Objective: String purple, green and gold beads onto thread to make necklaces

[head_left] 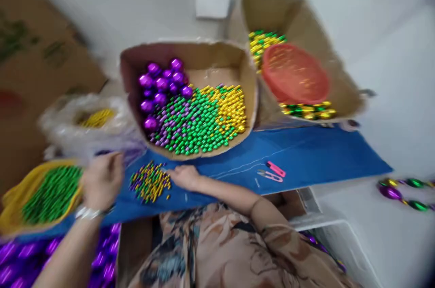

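My left hand (103,179) is raised over the left end of the blue cloth, blurred, with its fingers curled in; what it may hold is hidden. Just beside it is a yellow basket (9,213) of green beads (52,192). My right hand (185,177) rests at the right edge of a loose pile of small purple, green and gold beads (149,182). Its fingers are pressed together at the pile, and I cannot make out anything between them. White thread (238,168) stretches over the cloth to the right of this hand.
Behind the pile stands a cardboard box (249,111) with purple balls and small beads. Another box (343,84) holds a red basket (295,72). Pink-handled thread snips (272,176) and a pink cutter (276,168) lie on the blue cloth (322,152). A plastic bag (61,118) contains yellow beads.
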The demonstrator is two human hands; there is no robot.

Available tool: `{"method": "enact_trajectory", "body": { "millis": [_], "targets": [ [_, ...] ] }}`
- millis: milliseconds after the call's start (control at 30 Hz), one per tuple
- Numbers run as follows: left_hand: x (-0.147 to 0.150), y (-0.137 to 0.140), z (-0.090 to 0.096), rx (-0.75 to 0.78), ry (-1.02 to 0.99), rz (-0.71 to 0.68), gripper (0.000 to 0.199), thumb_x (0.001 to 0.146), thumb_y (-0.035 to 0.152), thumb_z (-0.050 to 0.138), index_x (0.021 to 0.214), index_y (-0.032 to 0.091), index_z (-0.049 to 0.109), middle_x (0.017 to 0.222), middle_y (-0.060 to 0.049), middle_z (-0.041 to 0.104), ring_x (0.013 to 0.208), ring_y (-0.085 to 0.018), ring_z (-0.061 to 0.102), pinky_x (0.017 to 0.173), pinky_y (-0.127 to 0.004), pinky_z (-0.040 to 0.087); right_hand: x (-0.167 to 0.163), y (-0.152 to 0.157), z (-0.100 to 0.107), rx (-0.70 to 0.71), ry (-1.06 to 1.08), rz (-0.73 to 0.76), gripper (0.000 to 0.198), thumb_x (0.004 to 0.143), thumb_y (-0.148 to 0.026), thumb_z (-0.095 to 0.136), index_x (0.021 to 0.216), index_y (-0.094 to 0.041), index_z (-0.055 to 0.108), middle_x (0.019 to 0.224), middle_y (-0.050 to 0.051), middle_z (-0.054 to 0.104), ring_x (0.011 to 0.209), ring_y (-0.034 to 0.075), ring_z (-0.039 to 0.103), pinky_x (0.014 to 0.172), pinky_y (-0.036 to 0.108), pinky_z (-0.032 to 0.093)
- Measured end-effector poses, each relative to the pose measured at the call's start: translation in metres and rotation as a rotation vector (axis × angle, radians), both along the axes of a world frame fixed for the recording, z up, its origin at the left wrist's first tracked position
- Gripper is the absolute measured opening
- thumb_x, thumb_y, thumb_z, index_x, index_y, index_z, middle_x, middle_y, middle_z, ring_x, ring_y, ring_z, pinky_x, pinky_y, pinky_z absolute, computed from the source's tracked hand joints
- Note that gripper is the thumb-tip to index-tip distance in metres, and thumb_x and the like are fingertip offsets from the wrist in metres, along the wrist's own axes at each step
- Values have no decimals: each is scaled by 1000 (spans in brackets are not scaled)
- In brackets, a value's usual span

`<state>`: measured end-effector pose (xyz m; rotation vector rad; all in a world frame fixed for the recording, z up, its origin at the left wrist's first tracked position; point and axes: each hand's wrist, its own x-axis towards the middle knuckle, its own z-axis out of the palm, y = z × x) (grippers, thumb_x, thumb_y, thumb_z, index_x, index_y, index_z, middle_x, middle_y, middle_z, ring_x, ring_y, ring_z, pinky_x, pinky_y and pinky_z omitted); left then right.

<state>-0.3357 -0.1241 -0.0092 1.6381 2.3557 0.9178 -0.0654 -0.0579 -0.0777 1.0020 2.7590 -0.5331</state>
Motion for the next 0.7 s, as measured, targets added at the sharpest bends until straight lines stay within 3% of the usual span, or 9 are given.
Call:
{"method": "enact_trajectory", "body": {
  "millis": [33, 133, 233, 333, 500, 600, 700],
  "targets": [
    [29, 1, -6, -9, 69, -44, 21, 79, 44, 55, 95, 43, 67, 95, 16, 72, 94, -24, 64, 81, -39, 49, 1, -1, 2, -17, -7, -1, 44, 100, -25, 30, 141, -35, 43, 110, 4, 67, 98, 18, 63, 74, 28, 51],
    [88, 6, -41, 0, 138, -164, 29, 92, 37, 43, 94, 22, 67, 91, -6, 71, 85, -21, 65, 76, -33, 50, -1, 2, -5, -85, -4, 38, 48, 101, -27, 22, 146, -23, 39, 119, 14, 62, 107, 24, 60, 83, 35, 50],
    [106, 0, -76, -62, 212, -190, 32, 98, 34, 37, 97, 18, 65, 89, -10, 67, 82, -19, 62, 72, -29, 48, -4, 3, -12, -103, -6, 68, 50, 101, -32, 20, 147, -21, 38, 122, 15, 60, 110, 25, 58, 85, 35, 48],
    [109, -8, -96, -94, 286, -197, 32, 100, 34, 37, 97, 18, 65, 83, -9, 63, 75, -18, 59, 63, -28, 44, -3, 1, -9, -63, -51, 69, 51, 101, -33, 19, 147, -24, 38, 121, 12, 61, 109, 23, 58, 84, 31, 46],
    [110, -10, -105, -58, 322, -250, 30, 99, 36, 42, 96, 18, 66, 85, -10, 64, 80, -20, 59, 67, -31, 46, -1, 0, -9, -14, -65, 70, 52, 102, -37, 16, 149, -25, 36, 120, 12, 61, 107, 21, 57, 83, 29, 44],
    [110, -13, -100, 14, 224, -251, 30, 97, 38, 45, 108, 17, 64, 101, -11, 67, 93, -21, 61, 81, -34, 50, -1, 1, -14, -13, -64, 68, 52, 102, -38, 18, 148, -25, 37, 120, 12, 62, 106, 21, 57, 81, 29, 44],
    [107, -17, -94, 65, 114, -234, 31, 99, 36, 41, 109, 17, 64, 103, -10, 69, 97, -19, 62, 88, -35, 50, 0, 1, -16, -8, -57, 74, 51, 102, -37, 19, 148, -26, 37, 119, 11, 62, 105, 21, 58, 80, 28, 43]
  ]
}}
